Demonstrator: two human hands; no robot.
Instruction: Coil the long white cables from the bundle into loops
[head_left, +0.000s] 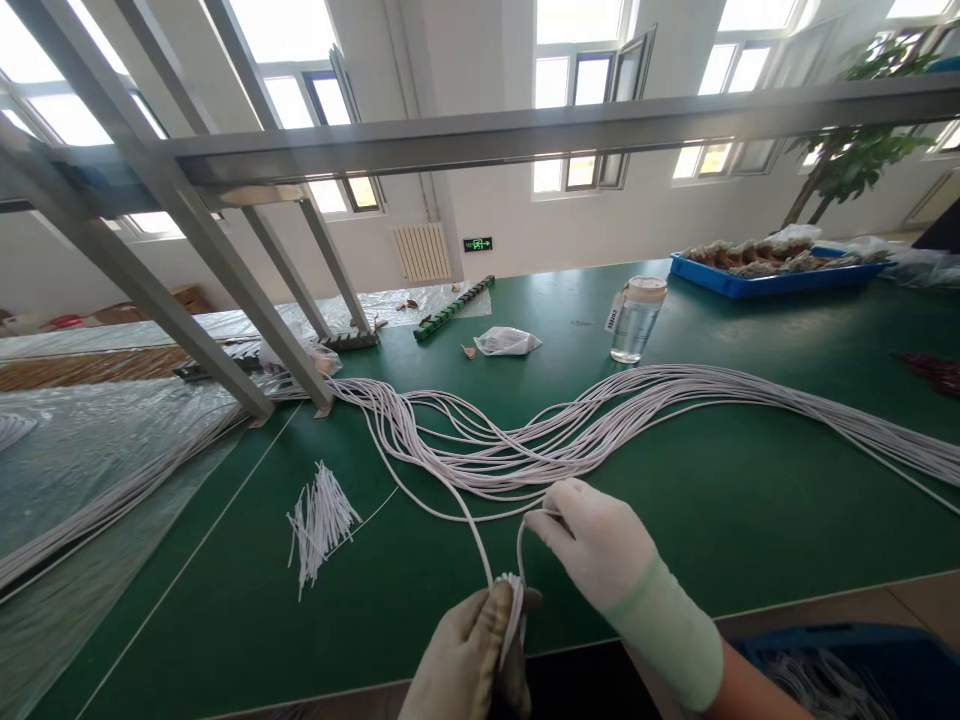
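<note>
At the front edge of the green table, my gloved left hand [469, 650] is closed around a small bundle of white cables [512, 605]. One cable rises out of that bundle toward my gloved right hand [589, 535], whose thumb and fingers pinch it just up and to the right. Another single white cable [469, 520] runs from my left hand back to a long loose bunch of white cables [600, 430] lying in curves across the table. Left of my hands lies a pile of short white cut pieces [322, 525]. The inside of my left grip is partly hidden.
A grey metal frame [225, 290] stands over the table's left side. Behind the cables are a clear drinking bottle [637, 320], a plastic bag [507, 342], a green slotted strip [454, 308] and a blue tray [750, 285]. A blue bin [847, 640] with cables stands low at right.
</note>
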